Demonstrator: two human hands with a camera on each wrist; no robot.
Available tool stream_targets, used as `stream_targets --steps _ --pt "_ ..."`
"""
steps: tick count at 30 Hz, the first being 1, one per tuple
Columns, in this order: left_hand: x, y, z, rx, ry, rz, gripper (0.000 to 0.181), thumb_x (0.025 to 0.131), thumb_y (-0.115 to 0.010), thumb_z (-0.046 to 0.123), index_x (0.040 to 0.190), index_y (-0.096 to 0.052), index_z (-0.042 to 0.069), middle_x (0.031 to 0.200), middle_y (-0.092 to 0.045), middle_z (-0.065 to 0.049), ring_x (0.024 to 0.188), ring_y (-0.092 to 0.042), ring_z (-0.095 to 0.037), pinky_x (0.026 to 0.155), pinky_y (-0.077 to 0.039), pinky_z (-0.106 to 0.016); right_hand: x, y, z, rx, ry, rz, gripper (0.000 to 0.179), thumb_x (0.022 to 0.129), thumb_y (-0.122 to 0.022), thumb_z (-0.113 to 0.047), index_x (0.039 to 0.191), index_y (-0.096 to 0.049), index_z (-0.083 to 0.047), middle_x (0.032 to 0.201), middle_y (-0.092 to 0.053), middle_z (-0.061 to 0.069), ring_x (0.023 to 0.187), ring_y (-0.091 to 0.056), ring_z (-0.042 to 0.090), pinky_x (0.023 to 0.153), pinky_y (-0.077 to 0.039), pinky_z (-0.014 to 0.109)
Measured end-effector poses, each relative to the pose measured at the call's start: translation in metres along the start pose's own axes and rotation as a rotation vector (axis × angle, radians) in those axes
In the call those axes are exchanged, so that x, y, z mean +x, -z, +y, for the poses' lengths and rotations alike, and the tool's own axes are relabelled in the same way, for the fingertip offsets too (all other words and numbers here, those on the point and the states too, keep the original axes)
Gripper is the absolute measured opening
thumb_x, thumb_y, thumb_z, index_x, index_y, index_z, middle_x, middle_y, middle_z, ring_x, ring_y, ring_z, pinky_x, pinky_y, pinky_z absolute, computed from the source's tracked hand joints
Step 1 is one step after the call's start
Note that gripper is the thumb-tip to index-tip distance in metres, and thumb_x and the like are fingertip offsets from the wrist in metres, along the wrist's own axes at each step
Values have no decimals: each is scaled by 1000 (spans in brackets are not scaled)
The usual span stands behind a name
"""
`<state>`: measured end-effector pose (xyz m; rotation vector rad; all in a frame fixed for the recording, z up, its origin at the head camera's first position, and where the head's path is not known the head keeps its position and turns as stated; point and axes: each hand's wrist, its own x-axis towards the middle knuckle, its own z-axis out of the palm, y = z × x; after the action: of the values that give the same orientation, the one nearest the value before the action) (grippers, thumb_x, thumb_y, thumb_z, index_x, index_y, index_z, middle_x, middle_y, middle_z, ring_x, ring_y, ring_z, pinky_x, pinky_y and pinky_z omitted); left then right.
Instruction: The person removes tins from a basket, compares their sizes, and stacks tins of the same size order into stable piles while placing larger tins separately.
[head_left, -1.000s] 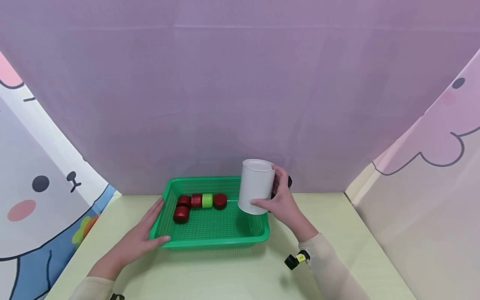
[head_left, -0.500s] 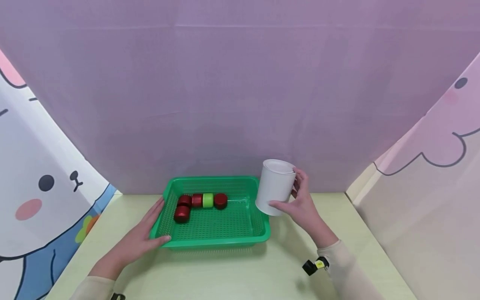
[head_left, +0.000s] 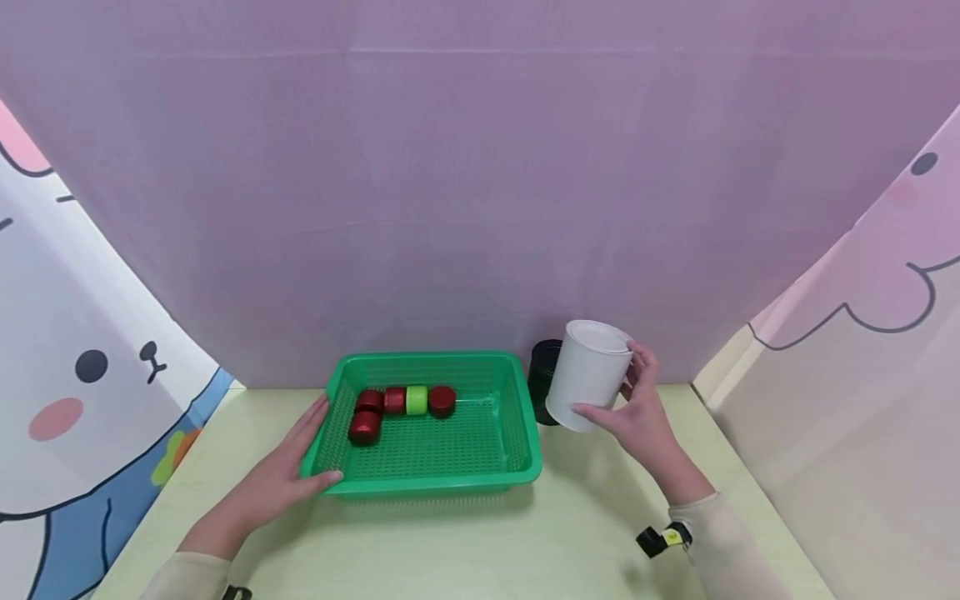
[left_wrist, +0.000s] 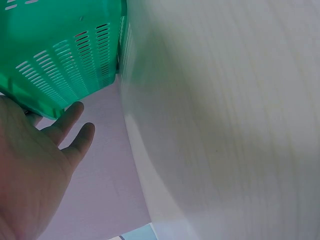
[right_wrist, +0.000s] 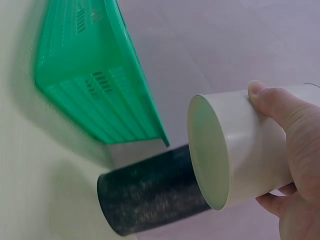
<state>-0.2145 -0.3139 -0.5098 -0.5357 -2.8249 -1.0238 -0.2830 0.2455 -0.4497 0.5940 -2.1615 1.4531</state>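
"Holding, right hand (head_left: 637,417): state the item."

"One white can (head_left: 588,375), slightly tilted, apparently clear of the table (head_left: 405,550); pinched between thumb and curled fingers."

"Left hand (head_left: 281,475)?"

"Thumb and fingers spread, resting against the nearest end of one green basket (head_left: 427,483)."

"Between the hands?"

"Said basket; within it, nearer the left hand, several red pieces (head_left: 365,427) and one lime piece (head_left: 416,400)."

"Handling of the can?"

"Judged stiff-walled, probably light for its bulk, smooth and perhaps slippery. Best taken round the middle, thumb opposing fingers; the rim might dent if knocked."

"Obscured or incomplete?"

"One black cylinder (head_left: 543,379), on the basket side of the right hand, partly covered by the can. Right fingertips: mostly behind the can. Can contents: cannot be told. Its lower end: flat or recessed, hard to make out. Left wrist view: hand and basket both cut off by the edge."
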Motion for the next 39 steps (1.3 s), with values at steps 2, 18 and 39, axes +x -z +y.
stream_targets --steps 2,18,39 --pt "0 0 0 -1 -4 2 109 102 -80 41 180 -8 16 186 -6 -14 163 -19 -57 111 -37 -85 -1 4 3 -24 2 10 133 69 -100 13 167 -12 -7 159 -45 15 136 -50 16 111 -42 14" --pt "0 0 -1 -13 -14 5 109 102 -80 40 180 -7 16 186 -6 -13 163 -18 -57 112 -36 -85 0 21 30 -173 113 105 131 58 -97 27 160 -17 8 158 -39 36 139 -47 16 113 -36 10" --pt "0 1 1 -19 -22 13 108 102 -80 38 180 -9 14 185 -8 -16 163 -19 -58 113 -36 -85 2 24 76 -288 91 135 129 63 -103 14 161 -20 1 162 -37 34 140 -50 45 113 -48 56"
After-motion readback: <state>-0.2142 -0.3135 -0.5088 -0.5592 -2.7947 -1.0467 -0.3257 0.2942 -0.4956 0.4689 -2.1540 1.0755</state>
